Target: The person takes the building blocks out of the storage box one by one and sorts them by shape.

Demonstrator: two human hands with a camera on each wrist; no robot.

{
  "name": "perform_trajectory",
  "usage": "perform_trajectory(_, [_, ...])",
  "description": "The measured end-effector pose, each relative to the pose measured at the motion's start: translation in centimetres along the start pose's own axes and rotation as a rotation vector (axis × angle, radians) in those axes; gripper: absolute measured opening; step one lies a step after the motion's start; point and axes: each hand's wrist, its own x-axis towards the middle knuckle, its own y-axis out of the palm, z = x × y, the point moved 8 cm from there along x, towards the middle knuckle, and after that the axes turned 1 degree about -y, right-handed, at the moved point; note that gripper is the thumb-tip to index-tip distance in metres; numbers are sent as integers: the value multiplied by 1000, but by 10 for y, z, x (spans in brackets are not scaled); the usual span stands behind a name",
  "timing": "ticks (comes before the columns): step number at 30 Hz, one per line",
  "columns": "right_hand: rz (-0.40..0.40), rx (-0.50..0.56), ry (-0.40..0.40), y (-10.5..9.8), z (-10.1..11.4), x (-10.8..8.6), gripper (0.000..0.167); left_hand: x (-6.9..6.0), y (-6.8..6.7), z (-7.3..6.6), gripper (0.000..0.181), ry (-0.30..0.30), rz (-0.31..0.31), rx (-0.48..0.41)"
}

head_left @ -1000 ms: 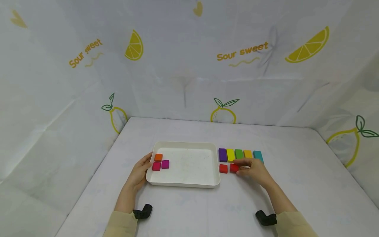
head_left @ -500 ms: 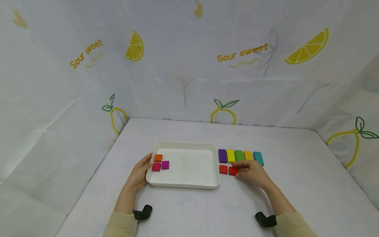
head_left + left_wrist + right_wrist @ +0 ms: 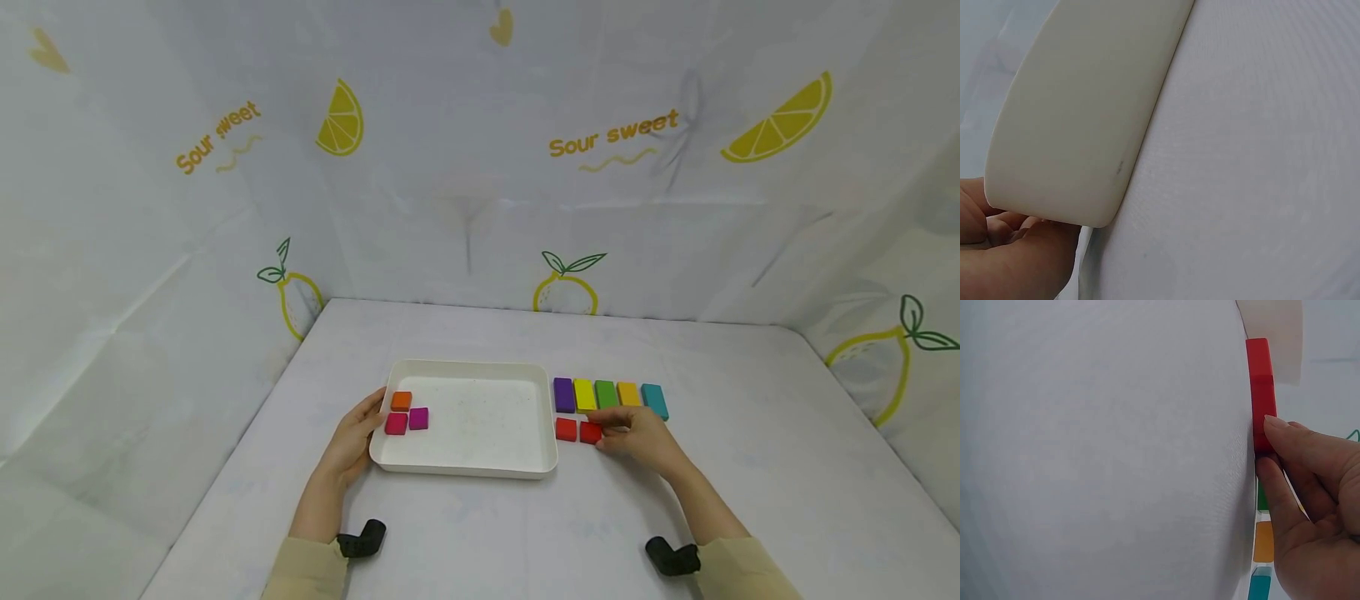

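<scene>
A shallow white tray (image 3: 480, 421) lies on the table with an orange block (image 3: 401, 402), a pink block (image 3: 396, 423) and a magenta block (image 3: 418, 418) at its left end. My left hand (image 3: 352, 437) grips the tray's left side; in the left wrist view, its fingers (image 3: 1054, 247) bend at the tray's outer wall (image 3: 1079, 125). To the right of the tray, my right hand (image 3: 641, 437) pinches a red block (image 3: 590, 432) on the table. Another red block (image 3: 566, 429) is just left of it. In the right wrist view the two red blocks look nearly in line.
Behind the red blocks stands a row of purple (image 3: 564, 395), yellow (image 3: 584, 395), green (image 3: 606, 393), orange-yellow (image 3: 628, 393) and blue blocks (image 3: 655, 401). A white printed cloth (image 3: 450, 217) hangs behind the table (image 3: 465, 542). Black devices (image 3: 362, 539) sit at both wrists.
The red block in my right hand has moved slightly left and toward me, closer to the other red block. Over the last half second, little moves. My left hand stays at the tray.
</scene>
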Motion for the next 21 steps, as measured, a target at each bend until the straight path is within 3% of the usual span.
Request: perform_trajectory(21, [-9,11,37,0,-3,0,39,1,0,1,56,7,9,-19])
